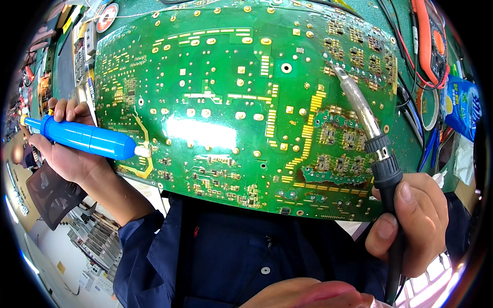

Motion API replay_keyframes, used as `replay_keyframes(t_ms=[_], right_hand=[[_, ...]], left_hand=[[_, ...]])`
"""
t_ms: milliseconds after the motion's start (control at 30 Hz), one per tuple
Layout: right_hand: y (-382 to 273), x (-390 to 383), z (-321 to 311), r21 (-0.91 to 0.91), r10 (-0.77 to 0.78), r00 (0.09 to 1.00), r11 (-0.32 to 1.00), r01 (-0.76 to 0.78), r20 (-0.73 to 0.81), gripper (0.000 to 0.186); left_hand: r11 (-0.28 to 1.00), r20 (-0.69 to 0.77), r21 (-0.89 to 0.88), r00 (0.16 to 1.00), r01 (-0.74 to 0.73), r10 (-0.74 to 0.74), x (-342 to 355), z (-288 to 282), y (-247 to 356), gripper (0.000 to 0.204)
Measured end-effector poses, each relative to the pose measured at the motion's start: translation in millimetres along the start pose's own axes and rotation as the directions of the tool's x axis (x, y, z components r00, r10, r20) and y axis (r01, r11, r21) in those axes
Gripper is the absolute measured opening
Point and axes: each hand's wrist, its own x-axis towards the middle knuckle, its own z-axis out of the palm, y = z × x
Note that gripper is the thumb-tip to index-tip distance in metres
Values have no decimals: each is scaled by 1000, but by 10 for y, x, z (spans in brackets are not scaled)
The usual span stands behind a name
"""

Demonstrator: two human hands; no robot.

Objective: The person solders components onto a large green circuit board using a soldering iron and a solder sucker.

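Observation:
A large green circuit board (221, 66) lies before me, with gold pads, holes and clusters of small parts. My left hand (72, 149) is wrapped round a blue desoldering pump (90, 137); its pale nozzle (143, 151) points right, over the board's left part. In my right hand (413, 220) is a soldering iron (387, 172) with a black handle and a discoloured metal barrel. The iron's tip (337, 68) reaches the cluster of parts at the board's upper right. Whether it touches a joint is too small to tell.
A red-orange multimeter (430, 43) with cables is at the far right, near a blue plastic packet (461, 108). A round red-and-white spool (107, 18) sits at the far left, beyond the board. A dark mesh chair (54, 195) stands farther left. Bright glare hides part of the board's middle.

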Motion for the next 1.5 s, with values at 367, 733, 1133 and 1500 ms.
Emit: replay_keyframes(t_ms=[367,733,1133,1500], right_hand=[[-198,-42,153,-50,73,986,995,-81,-149,26],[-506,-56,331,-12,404,848,901,-434,-343,19],[-762,203,551,-75,368,821,895,-440,-438,10],[-841,278,671,-251,244,819,872,-419,-520,7]], left_hand=[[978,-36,166,990,-129,137,-38,-41,-32,70],[312,-216,940,950,140,225,604,-365,621,39],[-491,12,864,970,112,243,689,-416,600,51],[-125,903,418,427,-900,-55,86,1397,-901,30]])
